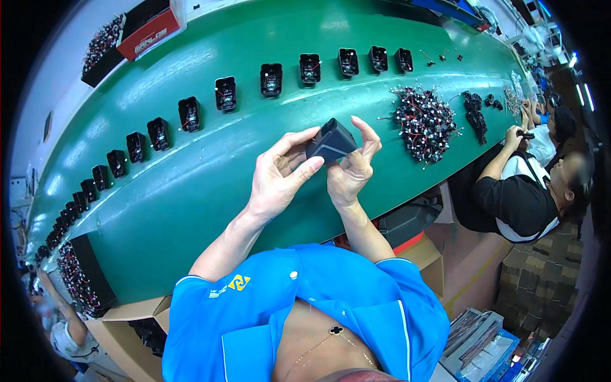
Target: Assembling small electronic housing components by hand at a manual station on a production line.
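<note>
Above the green table I hold a small black plastic housing (332,141) with angled sides, tilted in front of me. My left hand (280,173) grips its left side, the thumb along the lower edge and the fingers behind. From the right and below, my right hand (351,173) holds it too, with one finger raised off it. What the fingertips touch underneath is hidden. Beyond my hands, a curved row of open black housings (271,79) with small parts and wires inside runs along the table.
To the right lies a heap of small wired connectors (425,124), with a pile of black parts (474,118) beyond. A black bin of wired parts (79,274) stands at lower left, near a cardboard box (121,331). A co-worker (522,191) sits at the right.
</note>
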`<state>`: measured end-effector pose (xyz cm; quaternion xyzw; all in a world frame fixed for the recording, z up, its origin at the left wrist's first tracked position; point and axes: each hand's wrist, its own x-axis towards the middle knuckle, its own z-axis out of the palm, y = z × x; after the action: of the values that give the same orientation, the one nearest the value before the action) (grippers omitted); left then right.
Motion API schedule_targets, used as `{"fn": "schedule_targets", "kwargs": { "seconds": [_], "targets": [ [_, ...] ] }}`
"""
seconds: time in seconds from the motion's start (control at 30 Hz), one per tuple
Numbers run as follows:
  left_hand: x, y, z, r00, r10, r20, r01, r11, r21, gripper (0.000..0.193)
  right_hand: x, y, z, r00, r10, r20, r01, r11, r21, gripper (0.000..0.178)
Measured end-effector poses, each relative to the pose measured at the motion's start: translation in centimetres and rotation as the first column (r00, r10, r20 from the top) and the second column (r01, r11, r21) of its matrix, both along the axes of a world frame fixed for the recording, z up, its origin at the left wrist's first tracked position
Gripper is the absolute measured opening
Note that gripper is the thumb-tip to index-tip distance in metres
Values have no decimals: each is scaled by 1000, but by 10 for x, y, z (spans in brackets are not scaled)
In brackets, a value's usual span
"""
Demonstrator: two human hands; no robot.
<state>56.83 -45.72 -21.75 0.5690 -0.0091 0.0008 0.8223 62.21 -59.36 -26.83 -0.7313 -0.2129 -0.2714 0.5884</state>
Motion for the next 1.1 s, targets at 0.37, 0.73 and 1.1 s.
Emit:
{"fn": "schedule_targets", "kwargs": {
  "seconds": [0.37,0.73,1.1],
  "targets": [
    [30,-37,-28,988,150,-32,-153,977,-148,49,29,-25,22,999,-18,41,35,886,-462,32],
    [39,-59,-79,965,74,253,-182,881,437,41,320,-200,56,922,-306,240,227,-76,-971,34],
    [52,-66,-74,960,97,261,-217,849,482,33,367,-196,33,933,-351,81,-42,-328,-944,46]
  ]
}}
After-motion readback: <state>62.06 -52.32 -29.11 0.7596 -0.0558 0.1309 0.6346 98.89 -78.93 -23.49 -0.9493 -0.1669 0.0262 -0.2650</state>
